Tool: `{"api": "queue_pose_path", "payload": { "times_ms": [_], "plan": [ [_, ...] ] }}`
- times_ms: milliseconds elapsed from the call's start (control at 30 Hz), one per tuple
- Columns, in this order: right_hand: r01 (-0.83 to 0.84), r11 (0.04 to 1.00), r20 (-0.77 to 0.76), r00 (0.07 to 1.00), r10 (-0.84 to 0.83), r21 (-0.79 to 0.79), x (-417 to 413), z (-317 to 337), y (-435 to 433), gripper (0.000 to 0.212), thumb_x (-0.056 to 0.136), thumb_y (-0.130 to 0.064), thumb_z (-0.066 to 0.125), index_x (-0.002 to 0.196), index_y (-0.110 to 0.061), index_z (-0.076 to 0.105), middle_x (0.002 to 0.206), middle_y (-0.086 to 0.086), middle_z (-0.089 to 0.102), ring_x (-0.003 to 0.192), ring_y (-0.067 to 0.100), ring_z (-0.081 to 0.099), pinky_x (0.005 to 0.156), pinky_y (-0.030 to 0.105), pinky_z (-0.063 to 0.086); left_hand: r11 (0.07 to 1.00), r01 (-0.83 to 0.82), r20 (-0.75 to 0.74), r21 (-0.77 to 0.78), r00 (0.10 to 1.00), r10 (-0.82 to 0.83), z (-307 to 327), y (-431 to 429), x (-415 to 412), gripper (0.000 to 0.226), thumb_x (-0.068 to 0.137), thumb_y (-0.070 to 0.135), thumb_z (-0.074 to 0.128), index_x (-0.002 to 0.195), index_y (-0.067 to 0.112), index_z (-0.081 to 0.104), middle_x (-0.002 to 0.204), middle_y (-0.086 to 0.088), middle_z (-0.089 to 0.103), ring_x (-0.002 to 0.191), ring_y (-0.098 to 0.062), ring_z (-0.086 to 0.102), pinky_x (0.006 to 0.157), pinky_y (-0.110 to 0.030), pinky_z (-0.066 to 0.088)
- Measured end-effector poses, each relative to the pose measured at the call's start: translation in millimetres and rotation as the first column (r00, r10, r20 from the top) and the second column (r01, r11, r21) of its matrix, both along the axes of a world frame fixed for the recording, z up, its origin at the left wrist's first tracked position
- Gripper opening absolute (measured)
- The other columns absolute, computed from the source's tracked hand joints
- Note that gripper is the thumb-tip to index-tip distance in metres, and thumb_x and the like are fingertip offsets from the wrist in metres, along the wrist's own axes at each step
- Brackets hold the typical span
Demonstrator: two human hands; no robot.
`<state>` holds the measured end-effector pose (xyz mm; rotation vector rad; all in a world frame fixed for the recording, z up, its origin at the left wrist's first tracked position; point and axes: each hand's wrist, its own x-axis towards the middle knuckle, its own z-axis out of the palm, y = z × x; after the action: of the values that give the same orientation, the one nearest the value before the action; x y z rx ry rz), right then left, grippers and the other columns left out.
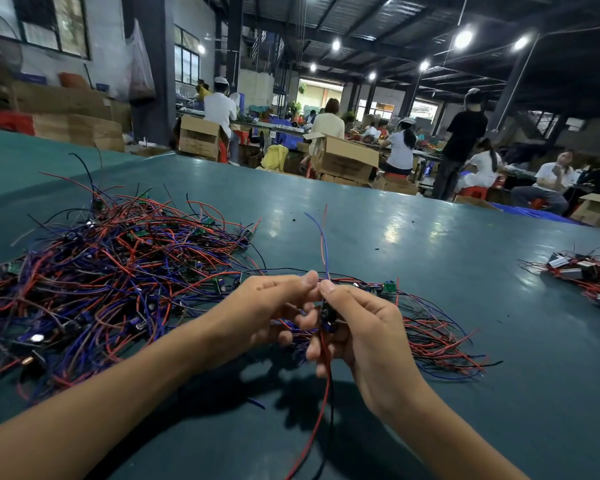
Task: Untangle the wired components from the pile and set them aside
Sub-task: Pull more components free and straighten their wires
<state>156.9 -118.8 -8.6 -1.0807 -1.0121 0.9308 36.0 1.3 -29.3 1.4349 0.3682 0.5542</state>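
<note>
- Wired component [326, 318]: small dark part w/ thin red, blue and black leads. You hold it up off the desk [413, 237] between both hands, just right of the pile [118, 271].
- Handling (my read): v. light. Leads are soft and springy, insulation prob. slick. They'll snag rather than slide, so don't yank; the joints at the part are likely the weak spot.
- Where to hold: take the body, not the leads, and draw each lead out along its own run.
- Left hand [267, 306]: palm turned in, thumb + forefinger tips pinching the leads just above the part. Other fingers loosely curled beneath.
- Right hand [364, 330]: fingers [347, 299] curled round the part, forefinger tip meeting the left's at the top.
- Blue + red leads stand up above the pinch. A red and a black one hang down past your right wrist.
- Can't tell if any lead is caught in the pile; your hands hide it.
- Set-aside lot [437, 337]: leads roughly parallel on the desk behind your right hand. Another small heap [582, 275] sits far right, well apart.
</note>
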Motion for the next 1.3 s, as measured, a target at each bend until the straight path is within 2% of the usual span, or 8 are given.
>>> {"api": "queue_pose_path", "payload": {
  "times_ms": [200, 300, 533, 633, 733, 867, 1033, 1300],
  "plan": [
    [-0.068, 0.992, 0.017, 0.997, 0.07, -0.104, 0.6, -9.8, 3.7, 0.023, 0.1, -0.029, 0.059, 0.085, -0.02, 0.074, 0.077, 0.015, 0.07, 0.047, 0.023, 0.059, 0.038, 0.024, 0.045, 0.983, -0.159, 0.095, -0.088, 0.981, 0.168, 1.7, -8.9, 0.7, 0.039, 0.075, 0.041, 0.079, 0.094, 0.007, 0.078, 0.085, -0.018, 0.037, 0.058, -0.02, 0.034, 0.048, -0.024, 0.043],
    [-0.15, 0.977, -0.041, 0.988, 0.145, -0.148, 0.6, -11.7, 5.7, 0.017, 0.095, -0.031, 0.064, 0.094, -0.016, 0.071, 0.084, 0.017, 0.071, 0.05, 0.024, 0.061, 0.04, 0.025, 0.047, 0.966, -0.226, 0.143, -0.127, 0.959, 0.243, 5.2, -8.4, 1.4, 0.033, 0.075, 0.037, 0.077, 0.088, 0.007, 0.079, 0.07, -0.012, 0.031, 0.052, -0.017, 0.033, 0.044, -0.024, 0.037],
    [-0.26, 0.944, -0.159, 0.96, 0.23, -0.205, 10.1, -6.8, 8.8, 0.047, 0.088, -0.022, 0.069, 0.123, 0.006, 0.056, 0.109, 0.02, 0.074, 0.061, 0.023, 0.07, 0.042, 0.026, 0.05, 0.92, -0.344, 0.213, -0.185, 0.9, 0.38, 3.9, -5.5, 3.7, 0.028, 0.075, 0.035, 0.075, 0.083, 0.009, 0.08, 0.053, 0.001, 0.027, 0.047, -0.011, 0.025, 0.042, -0.019, 0.029],
    [-0.292, 0.921, -0.163, 0.953, 0.257, -0.256, 12.1, -5.4, 8.6, 0.05, 0.083, -0.017, 0.072, 0.124, 0.007, 0.056, 0.108, 0.023, 0.073, 0.065, 0.024, 0.073, 0.043, 0.026, 0.051, 0.896, -0.385, 0.216, -0.222, 0.877, 0.43, 5.6, -3.5, 2.3, 0.022, 0.084, 0.03, 0.072, 0.083, 0.01, 0.08, 0.053, 0.003, 0.033, 0.046, -0.01, 0.031, 0.041, -0.02, 0.033],
    [-0.303, 0.911, -0.139, 0.952, 0.273, -0.281, 9.6, -7.9, 7.7, 0.035, 0.086, -0.02, 0.069, 0.112, 0.003, 0.065, 0.096, 0.023, 0.074, 0.058, 0.022, 0.07, 0.041, 0.025, 0.049, 0.899, -0.396, 0.179, -0.188, 0.886, 0.427, 6.5, -1.2, -1.5, 0.023, 0.084, 0.032, 0.073, 0.087, 0.01, 0.08, 0.055, 0.004, 0.036, 0.047, -0.008, 0.034, 0.042, -0.019, 0.036],
    [-0.276, 0.936, -0.139, 0.958, 0.25, -0.217, 6.1, -9.2, 7.8, 0.025, 0.094, -0.021, 0.062, 0.104, 0.001, 0.068, 0.084, 0.019, 0.072, 0.052, 0.019, 0.065, 0.039, 0.023, 0.046, 0.947, -0.268, 0.152, -0.18, 0.943, 0.296, 5.6, -2.5, -3.3, 0.043, 0.064, 0.035, 0.083, 0.101, 0.012, 0.079, 0.066, 0.003, 0.056, 0.057, -0.009, 0.048, 0.054, -0.024, 0.049],
    [-0.212, 0.964, -0.156, 0.97, 0.187, -0.161, 7.5, -4.9, 8.1, 0.02, 0.099, -0.017, 0.054, 0.104, 0.001, 0.063, 0.078, 0.015, 0.07, 0.051, 0.019, 0.065, 0.038, 0.024, 0.046, 0.986, -0.088, 0.147, -0.144, 0.983, 0.109, 3.4, -4.3, -5.5, 0.037, 0.079, 0.021, 0.083, 0.115, 0.016, 0.075, 0.086, -0.008, 0.07, 0.066, -0.016, 0.063, 0.065, -0.028, 0.055],
    [-0.213, 0.956, -0.132, 0.973, 0.189, -0.204, 9.0, -4.8, 7.3, 0.026, 0.099, -0.022, 0.058, 0.103, 0.002, 0.066, 0.08, 0.018, 0.07, 0.055, 0.022, 0.066, 0.044, 0.027, 0.051, 0.947, -0.159, 0.246, -0.281, 0.941, 0.231, 2.2, -3.6, -2.5, 0.033, 0.076, 0.008, 0.073, 0.108, 0.005, 0.075, 0.103, -0.024, 0.073, 0.081, -0.024, 0.073, 0.071, -0.03, 0.061]
  ]
}}
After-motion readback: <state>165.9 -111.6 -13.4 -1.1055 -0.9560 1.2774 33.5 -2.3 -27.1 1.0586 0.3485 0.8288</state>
